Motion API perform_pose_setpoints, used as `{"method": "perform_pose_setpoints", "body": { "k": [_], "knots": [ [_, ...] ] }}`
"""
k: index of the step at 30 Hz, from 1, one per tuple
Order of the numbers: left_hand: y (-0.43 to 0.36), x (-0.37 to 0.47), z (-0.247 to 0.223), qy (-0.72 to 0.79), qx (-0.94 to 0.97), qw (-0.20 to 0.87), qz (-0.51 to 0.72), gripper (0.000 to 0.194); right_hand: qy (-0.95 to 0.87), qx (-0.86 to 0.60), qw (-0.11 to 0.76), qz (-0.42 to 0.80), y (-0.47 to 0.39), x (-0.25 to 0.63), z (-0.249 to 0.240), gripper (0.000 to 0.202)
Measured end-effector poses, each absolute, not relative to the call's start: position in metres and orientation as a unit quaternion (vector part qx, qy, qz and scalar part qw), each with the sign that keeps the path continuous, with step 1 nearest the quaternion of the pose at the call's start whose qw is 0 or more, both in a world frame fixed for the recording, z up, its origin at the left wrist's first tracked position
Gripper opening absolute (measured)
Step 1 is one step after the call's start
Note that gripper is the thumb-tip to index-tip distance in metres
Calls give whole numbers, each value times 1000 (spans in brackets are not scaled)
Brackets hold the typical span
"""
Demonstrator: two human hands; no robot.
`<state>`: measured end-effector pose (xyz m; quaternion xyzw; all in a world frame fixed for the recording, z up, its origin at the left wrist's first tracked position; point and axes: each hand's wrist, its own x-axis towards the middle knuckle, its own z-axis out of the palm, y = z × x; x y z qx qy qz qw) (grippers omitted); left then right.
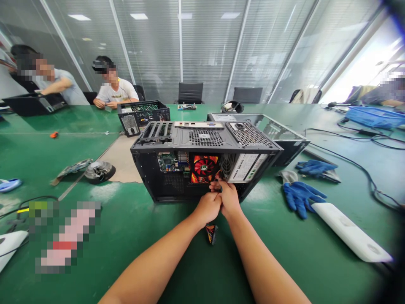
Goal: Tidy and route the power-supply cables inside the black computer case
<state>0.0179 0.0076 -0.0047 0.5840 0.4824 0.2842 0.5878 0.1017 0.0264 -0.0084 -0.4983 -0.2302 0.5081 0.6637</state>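
A black computer case [202, 198] lies in front of me with its open side facing me. Inside it are a green motherboard [169, 161], a cooling fan [205, 166] with a red-and-flame pattern, and a power supply [248, 168] with a white label. My left hand [209, 204] is closed around a bundled power cable; its black connector end with yellow and orange wires [211, 234] hangs out below the fist. My right hand [229, 195] touches the left just before the power supply, fingers curled on the cable's upper part, which they mostly hide.
More open cases stand behind, one at left [144, 112] and one at right [291, 152]. Blue gloves [299, 196] and a white power strip [351, 232] lie at right. A round metal part [99, 171] sits at left, near cardboard [122, 160]. Several people sit around the table.
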Motion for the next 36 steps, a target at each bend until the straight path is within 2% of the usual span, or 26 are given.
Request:
{"method": "perform_pose_setpoints", "body": {
  "k": [3, 9, 11, 18, 26, 29, 31, 34, 36],
  "knots": [
    [7, 20, -6, 476, 606, 570, 285, 28, -224, -503, 664, 506, 26, 105, -9, 23],
    [2, 22, -7, 447, 556, 652, 259, 30, -194, -518, 662, 506, 27, 108, -8, 20],
    [2, 22, -6, 451, 566, 643, 252, 31, -200, -518, 661, 504, 27, 108, -8, 21],
    [4, 16, -5, 498, 750, 354, 253, 28, -258, -517, 655, 487, 24, 108, -6, 16],
    [-5, 10, 3, 568, 758, 257, 191, 36, -288, -544, 653, 440, 22, 106, -8, 17],
    [-2, 11, 3, 535, 747, 319, 233, 29, -263, -531, 659, 462, 21, 106, -5, 14],
    [1, 13, 4, 493, 698, 449, 261, 28, -228, -516, 654, 504, 20, 109, -3, 13],
    [3, 14, 8, 418, 523, 699, 251, 29, -196, -502, 628, 561, 19, 114, 0, 18],
    [3, 14, 12, 370, 422, 792, 240, 27, -189, -485, 623, 584, 18, 117, -1, 19]
  ]
}}
